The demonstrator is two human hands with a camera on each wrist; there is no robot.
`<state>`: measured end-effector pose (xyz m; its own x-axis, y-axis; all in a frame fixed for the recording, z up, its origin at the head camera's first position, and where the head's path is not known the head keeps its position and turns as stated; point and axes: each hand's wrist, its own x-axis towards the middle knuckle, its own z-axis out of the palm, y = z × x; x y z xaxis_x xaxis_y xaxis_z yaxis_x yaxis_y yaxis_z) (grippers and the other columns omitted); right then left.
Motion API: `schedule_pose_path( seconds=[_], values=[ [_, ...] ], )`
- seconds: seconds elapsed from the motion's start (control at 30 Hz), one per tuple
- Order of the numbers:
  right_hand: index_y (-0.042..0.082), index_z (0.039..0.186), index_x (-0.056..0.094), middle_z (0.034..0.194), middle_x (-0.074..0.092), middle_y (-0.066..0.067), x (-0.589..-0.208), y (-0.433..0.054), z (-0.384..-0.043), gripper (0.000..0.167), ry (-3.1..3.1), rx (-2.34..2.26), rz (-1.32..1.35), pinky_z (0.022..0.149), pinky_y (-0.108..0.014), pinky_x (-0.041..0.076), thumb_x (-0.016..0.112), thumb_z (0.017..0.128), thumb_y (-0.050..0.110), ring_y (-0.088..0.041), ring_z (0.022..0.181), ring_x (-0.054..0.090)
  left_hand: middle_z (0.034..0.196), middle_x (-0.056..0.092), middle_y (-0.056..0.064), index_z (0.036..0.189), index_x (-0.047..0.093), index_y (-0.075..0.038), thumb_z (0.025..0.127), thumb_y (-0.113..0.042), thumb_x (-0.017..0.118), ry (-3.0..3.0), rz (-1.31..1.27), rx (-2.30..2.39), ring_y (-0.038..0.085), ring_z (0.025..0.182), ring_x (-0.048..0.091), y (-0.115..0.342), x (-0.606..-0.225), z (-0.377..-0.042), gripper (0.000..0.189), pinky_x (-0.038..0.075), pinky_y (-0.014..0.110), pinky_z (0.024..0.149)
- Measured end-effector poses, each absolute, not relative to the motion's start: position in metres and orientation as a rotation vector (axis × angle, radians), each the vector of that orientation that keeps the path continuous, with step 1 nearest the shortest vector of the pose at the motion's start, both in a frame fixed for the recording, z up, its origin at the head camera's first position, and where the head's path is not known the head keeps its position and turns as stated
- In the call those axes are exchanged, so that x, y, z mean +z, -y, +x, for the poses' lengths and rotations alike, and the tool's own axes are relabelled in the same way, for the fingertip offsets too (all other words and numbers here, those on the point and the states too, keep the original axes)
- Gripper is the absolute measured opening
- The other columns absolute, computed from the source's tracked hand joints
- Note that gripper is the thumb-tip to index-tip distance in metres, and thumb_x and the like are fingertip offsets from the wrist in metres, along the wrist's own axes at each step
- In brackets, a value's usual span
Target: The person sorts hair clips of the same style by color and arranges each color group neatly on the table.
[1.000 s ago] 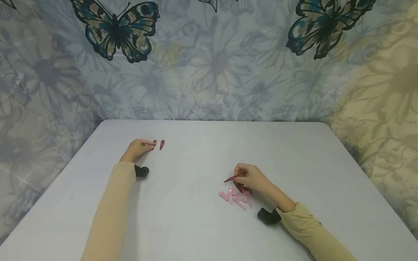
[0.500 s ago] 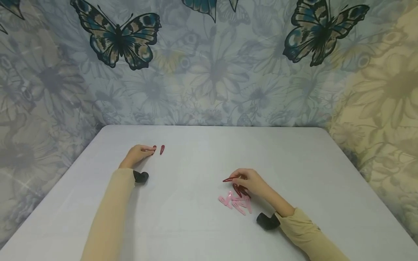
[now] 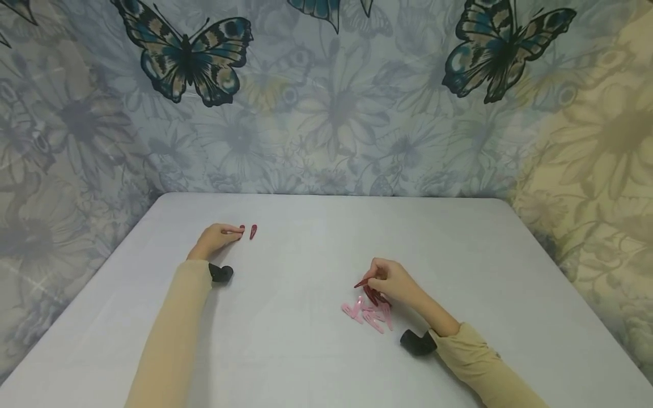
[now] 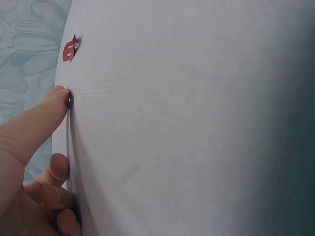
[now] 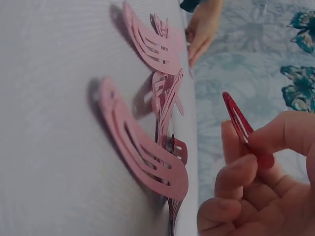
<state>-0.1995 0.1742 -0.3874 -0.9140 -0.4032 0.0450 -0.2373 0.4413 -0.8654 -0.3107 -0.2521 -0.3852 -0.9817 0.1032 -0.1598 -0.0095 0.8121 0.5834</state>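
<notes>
In the head view my left hand [image 3: 216, 237] is at the far left of the table, thumb and index fingertip pinching a dark red snap hair clip [image 4: 68, 100] on the table. A second red hair clip [image 3: 253, 232] lies just to its right. My right hand [image 3: 393, 279] holds a red hair clip [image 5: 239, 119] between thumb and fingers, raised over the pile in the right wrist view. Beneath that hand lie several more dark red clips [image 3: 370, 296], partly hidden by it. Pink hair clips [image 5: 142, 147] lie in a loose heap nearer the front.
A white table [image 3: 296, 340] spans the scene, its back edge meeting a wall [image 3: 336, 136] covered in butterflies and flowers. Black wrist-worn cameras [image 3: 418, 343] sit at both cuffs.
My right hand shifts slightly over the pile, and the red clip it holds turns to point more downward. The left hand stays at its clip. The head view tilts a little.
</notes>
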Motion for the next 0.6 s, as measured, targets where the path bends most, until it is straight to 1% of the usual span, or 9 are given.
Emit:
schedule_pose_path(
  seconds=[0.07,0.17,0.27,0.33,0.4,0.47,0.6],
  values=[
    [-0.007,0.085,0.055,0.084,0.07,-0.021,-0.387,-0.174,-0.2,0.004,-2.538,-1.441,-0.548,0.054,-0.019,0.039,0.053,0.084,-0.003,-0.005,0.062,0.049,0.144,0.045,0.031,0.13,0.059,0.001,0.099,-0.026,0.055,-2.814,0.074,0.91,0.049,0.132,0.042,0.252,-0.385,-0.311,0.041,0.034,0.058,0.111],
    [-0.006,0.092,0.058,0.078,0.066,-0.014,-0.386,-0.174,-0.201,0.01,-2.573,-1.399,-0.525,0.057,-0.019,0.04,0.054,0.086,0.0,-0.007,0.066,0.048,0.144,0.046,0.03,0.131,0.059,0.001,0.099,-0.026,0.055,-2.808,0.068,0.939,0.048,0.132,0.042,0.252,-0.385,-0.311,0.042,0.035,0.057,0.111],
    [-0.008,0.101,0.061,0.08,0.065,-0.012,-0.384,-0.174,-0.203,0.017,-2.582,-1.382,-0.508,0.058,-0.019,0.04,0.054,0.089,0.002,-0.009,0.068,0.049,0.144,0.046,0.029,0.132,0.058,0.0,0.099,-0.026,0.055,-2.802,0.056,0.952,0.047,0.132,0.042,0.252,-0.386,-0.312,0.042,0.035,0.056,0.111],
    [-0.008,0.105,0.062,0.084,0.066,-0.014,-0.383,-0.174,-0.205,0.02,-2.572,-1.38,-0.52,0.06,-0.019,0.042,0.053,0.091,0.003,-0.01,0.072,0.051,0.144,0.047,0.028,0.131,0.059,-0.001,0.099,-0.027,0.056,-2.816,0.063,0.922,0.047,0.132,0.043,0.253,-0.386,-0.313,0.041,0.035,0.056,0.111],
    [-0.006,0.108,0.061,0.086,0.065,-0.014,-0.382,-0.173,-0.207,0.021,-2.572,-1.363,-0.545,0.063,-0.022,0.043,0.051,0.094,0.004,-0.013,0.075,0.051,0.143,0.047,0.029,0.13,0.059,0.0,0.099,-0.027,0.056,-2.818,0.061,0.907,0.047,0.132,0.043,0.254,-0.386,-0.314,0.042,0.035,0.057,0.111],
    [-0.003,0.11,0.06,0.085,0.063,-0.013,-0.381,-0.172,-0.209,0.02,-2.574,-1.334,-0.564,0.064,-0.025,0.042,0.049,0.096,0.004,-0.015,0.075,0.05,0.143,0.047,0.03,0.129,0.06,0.001,0.099,-0.028,0.056,-2.825,0.072,0.897,0.048,0.131,0.043,0.255,-0.388,-0.314,0.042,0.035,0.057,0.11],
    [0.002,0.109,0.059,0.075,0.059,-0.008,-0.378,-0.173,-0.214,0.016,-2.615,-1.187,-0.59,0.058,-0.024,0.037,0.047,0.098,0.004,-0.014,0.065,0.044,0.143,0.048,0.028,0.129,0.061,-0.001,0.098,-0.028,0.057,-2.813,0.071,0.941,0.047,0.132,0.043,0.255,-0.392,-0.313,0.041,0.035,0.057,0.111]
  ],
)
